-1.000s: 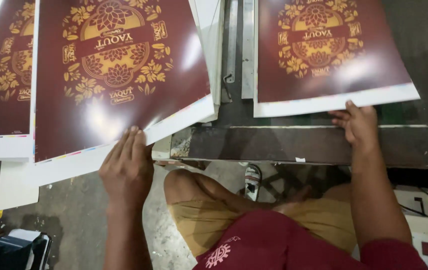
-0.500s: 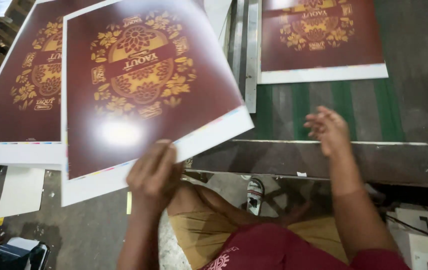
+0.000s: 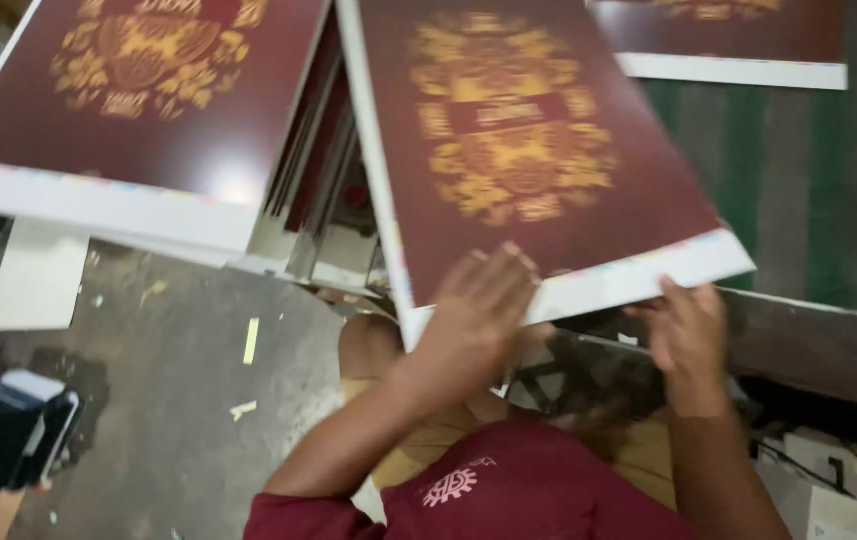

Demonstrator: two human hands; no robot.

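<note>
A large glossy sheet [image 3: 538, 170], dark maroon with a gold ornamental emblem at its middle and a white border along its near and left edges, is held tilted between the person's two hands. Its surface is smooth and shiny, and its shape is a flat rectangle, blurred by motion.

The left hand [image 3: 478, 310] lies flat on top of the sheet's near left corner, fingers [image 3: 503, 275] spread and extended across the white border and onto the maroon print; it presses on the sheet rather than curling round it. The right hand [image 3: 688, 325] is at the sheet's near edge, further right, fingers bent up against the underside of the white border; whether the thumb closes over the top cannot be told.

Left of the held sheet lies a stack of sheets [image 3: 138, 110] of the same kind, maroon with the same gold emblem and a white near border carrying a thin row of small coloured marks. Beyond the held sheet's far right corner a third sheet [image 3: 738, 40] of the same print lies flat on a grey and green striped conveyor surface [image 3: 798, 180].

Below the held sheet's left edge is a dusty grey concrete floor [image 3: 178, 400] with small paper scraps. The person wears a maroon shirt [image 3: 528, 490] with a small white gear-shaped emblem.
</note>
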